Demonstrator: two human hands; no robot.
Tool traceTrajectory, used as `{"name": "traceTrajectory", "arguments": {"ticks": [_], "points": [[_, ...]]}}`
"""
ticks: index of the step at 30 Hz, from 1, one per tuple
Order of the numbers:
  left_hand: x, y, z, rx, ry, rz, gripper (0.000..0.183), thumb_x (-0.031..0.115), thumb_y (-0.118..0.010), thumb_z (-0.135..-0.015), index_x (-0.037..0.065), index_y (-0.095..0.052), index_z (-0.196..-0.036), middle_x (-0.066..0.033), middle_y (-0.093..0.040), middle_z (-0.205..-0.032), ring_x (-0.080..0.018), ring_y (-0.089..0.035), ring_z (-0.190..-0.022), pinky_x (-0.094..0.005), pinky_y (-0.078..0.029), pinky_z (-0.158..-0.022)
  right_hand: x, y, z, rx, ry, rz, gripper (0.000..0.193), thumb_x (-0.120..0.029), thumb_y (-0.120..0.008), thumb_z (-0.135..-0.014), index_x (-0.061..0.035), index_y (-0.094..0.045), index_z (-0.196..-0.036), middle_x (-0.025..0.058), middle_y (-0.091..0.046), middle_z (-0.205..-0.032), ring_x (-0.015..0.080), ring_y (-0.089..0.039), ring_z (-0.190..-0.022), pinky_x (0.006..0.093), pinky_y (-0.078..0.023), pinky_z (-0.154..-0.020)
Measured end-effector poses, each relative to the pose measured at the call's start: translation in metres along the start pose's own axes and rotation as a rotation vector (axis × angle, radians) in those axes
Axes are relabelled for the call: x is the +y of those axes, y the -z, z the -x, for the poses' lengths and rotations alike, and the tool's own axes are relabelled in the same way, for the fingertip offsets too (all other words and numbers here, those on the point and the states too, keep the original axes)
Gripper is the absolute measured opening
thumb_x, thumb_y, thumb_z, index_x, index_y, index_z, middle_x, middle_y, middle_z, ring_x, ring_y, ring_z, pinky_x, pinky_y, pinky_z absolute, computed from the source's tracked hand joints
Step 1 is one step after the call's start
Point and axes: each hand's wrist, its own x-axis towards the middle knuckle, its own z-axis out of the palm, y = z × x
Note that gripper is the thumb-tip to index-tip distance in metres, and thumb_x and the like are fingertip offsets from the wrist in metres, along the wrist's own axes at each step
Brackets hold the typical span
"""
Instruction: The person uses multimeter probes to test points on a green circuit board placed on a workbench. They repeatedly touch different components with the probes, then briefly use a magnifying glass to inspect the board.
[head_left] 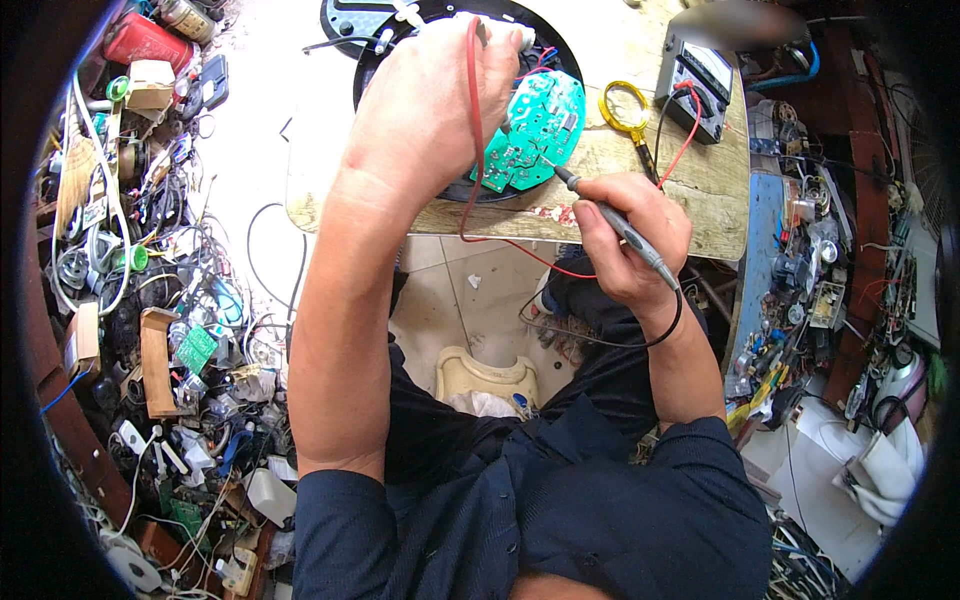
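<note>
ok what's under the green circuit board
A round black housing: its rim shows beyond the green circuit board, with red and blue wires by the board's top edge. Whatever lies directly beneath the board is covered; the left hand also blocks the view at its left.

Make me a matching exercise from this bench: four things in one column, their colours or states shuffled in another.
Things:
1. circuit board
2. magnifying glass
3. grey probe
4. boxy meter

Descriptions:
A. held in the right hand
B. has a red lead attached at its face
C. green
D. yellow-rimmed, lying on the table

Pairs: 1-C, 2-D, 3-A, 4-B
</note>
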Motion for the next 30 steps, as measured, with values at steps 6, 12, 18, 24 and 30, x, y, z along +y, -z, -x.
{"name": "traceTrajectory", "arguments": {"ticks": [6, 12, 18, 24, 30], "points": [[0.006, 0.004, 0.000, -0.048, 0.086, 0.021, 0.046, 0.038, -0.053, -0.115, -0.001, -0.068, -0.094, -0.0085, -0.064, -0.062, -0.0198, -0.067, -0.055, -0.0357, -0.052, -0.054, -0.001, -0.001, 0.002, -0.021, -0.053, 0.008, 0.023, 0.006, -0.080, -0.083, 0.0004, -0.071, -0.104, 0.0149, -0.075, -0.087, 0.0280, -0.073, -0.071, 0.0366, -0.057, -0.062], [0.000, -0.001, 0.000, 0.013, -0.038, -0.009, 0.047, 0.037, -0.052, -0.116, -0.001, -0.067, -0.093, -0.0094, -0.063, -0.060, -0.0213, -0.067, -0.053, -0.0367, -0.052, -0.054, -0.001, -0.001, 0.004, -0.032, -0.078, 0.001, 0.023, 0.005, -0.079, -0.083, -0.0006, -0.069, -0.103, 0.0144, -0.074, -0.085, 0.0281, -0.072, -0.067, 0.0369, -0.056, -0.060], [0.003, 0.001, 0.000, 0.001, -0.013, -0.010, 0.044, 0.033, -0.053, -0.115, -0.002, -0.068, -0.093, -0.0107, -0.064, -0.061, -0.0216, -0.068, -0.052, -0.0365, -0.053, -0.053, 0.001, -0.002, 0.005, -0.030, -0.090, -0.003, 0.022, 0.005, -0.079, -0.083, -0.0010, -0.069, -0.102, 0.0142, -0.073, -0.083, 0.0281, -0.071, -0.066, 0.0369, -0.055, -0.059], [0.005, -0.001, 0.001, 0.038, 0.029, 0.020, 0.045, 0.031, -0.054, -0.112, -0.002, -0.068, -0.086, -0.0270, -0.067, -0.071, -0.0465, -0.070, -0.068, -0.0523, -0.056, -0.061, 0.000, -0.003, 0.005, -0.026, -0.105, -0.008, 0.021, 0.005, -0.080, -0.083, -0.0010, -0.070, -0.101, 0.0143, -0.073, -0.083, 0.0278, -0.071, -0.066, 0.0367, -0.055, -0.059], [0.005, 0.001, 0.001, -0.007, 0.069, 0.020, 0.046, 0.035, -0.054, -0.114, -0.002, -0.068, -0.092, -0.0157, -0.064, -0.064, -0.0289, -0.068, -0.058, -0.0413, -0.054, -0.056, 0.001, -0.003, 0.004, -0.031, -0.102, -0.013, 0.020, 0.005, -0.080, -0.084, -0.0009, -0.071, -0.101, 0.0139, -0.073, -0.082, 0.0271, -0.072, -0.066, 0.0362, -0.055, -0.059]]}}
